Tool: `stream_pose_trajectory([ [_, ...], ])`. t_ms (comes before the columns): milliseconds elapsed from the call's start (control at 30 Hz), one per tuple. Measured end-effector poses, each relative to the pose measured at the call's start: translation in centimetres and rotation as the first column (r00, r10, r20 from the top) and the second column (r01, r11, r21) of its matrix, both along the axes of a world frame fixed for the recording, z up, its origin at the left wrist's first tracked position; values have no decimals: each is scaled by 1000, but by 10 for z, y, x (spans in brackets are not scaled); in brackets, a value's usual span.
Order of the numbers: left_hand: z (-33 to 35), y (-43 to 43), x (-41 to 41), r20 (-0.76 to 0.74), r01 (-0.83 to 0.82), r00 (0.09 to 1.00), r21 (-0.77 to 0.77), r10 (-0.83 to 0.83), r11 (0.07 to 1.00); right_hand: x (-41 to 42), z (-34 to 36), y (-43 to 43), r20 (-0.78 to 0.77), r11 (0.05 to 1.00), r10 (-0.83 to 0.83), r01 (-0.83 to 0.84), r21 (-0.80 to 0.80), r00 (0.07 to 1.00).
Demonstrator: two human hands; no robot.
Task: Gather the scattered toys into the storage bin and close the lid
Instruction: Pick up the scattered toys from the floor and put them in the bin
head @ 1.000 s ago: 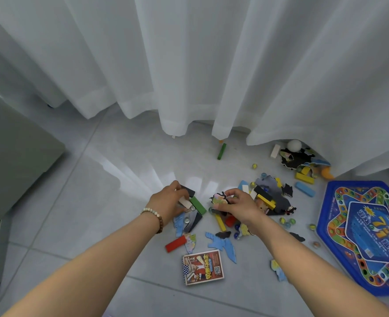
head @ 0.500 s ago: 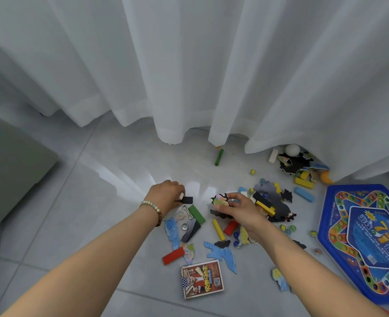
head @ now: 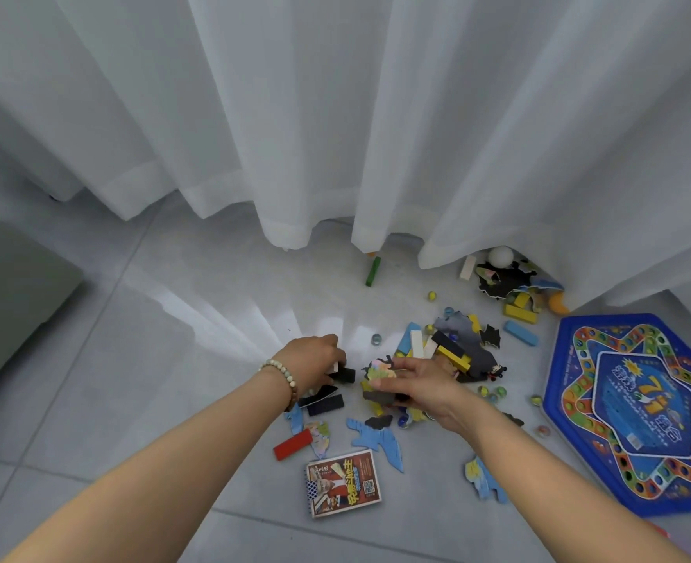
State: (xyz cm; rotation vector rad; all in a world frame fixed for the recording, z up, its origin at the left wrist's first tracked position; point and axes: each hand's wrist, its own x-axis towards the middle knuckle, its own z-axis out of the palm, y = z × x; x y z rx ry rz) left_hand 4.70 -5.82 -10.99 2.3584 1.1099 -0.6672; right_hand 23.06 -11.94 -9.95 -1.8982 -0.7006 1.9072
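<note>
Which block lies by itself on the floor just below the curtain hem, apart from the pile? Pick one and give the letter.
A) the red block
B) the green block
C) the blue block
B: the green block lies alone just under the curtain hem, while the red block and the blue block lie lower down, around the pile.

Right hand (head: 421, 386) now lower over toys (head: 378, 369)

Bare forearms; beaded bracelet (head: 281, 377) on left wrist.
</note>
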Motion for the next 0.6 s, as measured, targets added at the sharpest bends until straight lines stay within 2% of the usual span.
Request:
stream_pose_trajectory([
  [133, -2, -2, 3, 24, -33, 999, 21, 32, 999, -7, -3, -7, 102, 996, 50, -57, 72, 994],
  [267, 1, -1, 3, 0, -68, 998, 10, 68, 998, -18, -13, -15, 287, 966, 127, -184, 182, 949],
  [367, -1, -3, -4, 28, -150, 988, 13, 150, 989, -26, -22, -21, 365, 948, 139, -231, 220, 920],
  [467, -5, -6, -14, 76, -255, 964, -2, 255, 967, -28, -23, -20, 410, 954, 99, -204, 220, 907],
  [533, -6, -7, -21, 140, -347, 927, -29, 348, 937, -27, -24, -19, 429, 961, 81, -184, 205, 900],
  [600, -6, -8, -28, 244, -500, 826, -99, 508, 860, -25, -25, -18, 433, 965, 78, -176, 193, 898],
])
